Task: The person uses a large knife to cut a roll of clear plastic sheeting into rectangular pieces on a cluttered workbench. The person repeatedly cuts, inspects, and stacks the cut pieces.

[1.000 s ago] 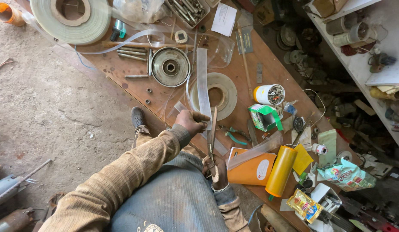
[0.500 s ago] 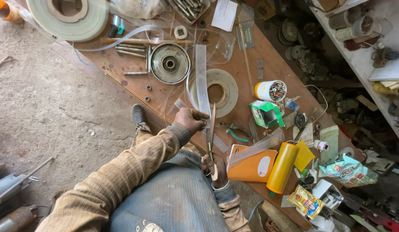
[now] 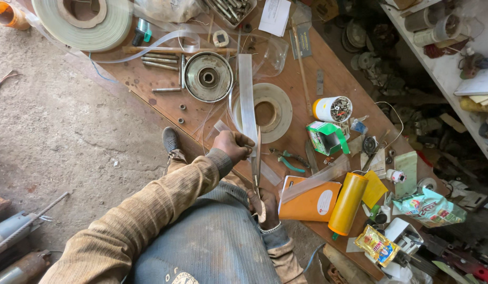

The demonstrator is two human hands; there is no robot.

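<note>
Scissors point(image 3: 257, 158) have closed further vs. the earlier frames: blades were spread approx. 1 s ago, now nearly together on the strip. We see little other change; both hands hold roughly the same posn.

Head view (only view):
- Left hand point(image 3: 232, 145): grip closed, pinching the clear plastic strip point(image 3: 247, 94) at its near end. Strip runs from the hand away across the tabletop point(image 3: 328, 79), over the edge of the flat tape reel point(image 3: 270, 111).
- Right hand point(image 3: 265, 208): grip closed around the scissor handles, close to the lap; blades point up toward the left hand and meet the strip just below the left-hand fingers.
- Adjacent items: grooved metal pulley point(image 3: 208, 77) left of the strip, yellow cylinder point(image 3: 347, 204) and orange notebook point(image 3: 309, 202) right of the right hand, large tape roll point(image 3: 81, 21) at far corner.

Status, our judgement: cut is in progress. Strip is tensioned and the blades are engaged. Whether the strip is fully severed we cannot tell; blade contact area is too small to resolve. A short clear offcut point(image 3: 221, 126) lies beside the left hand.
</note>
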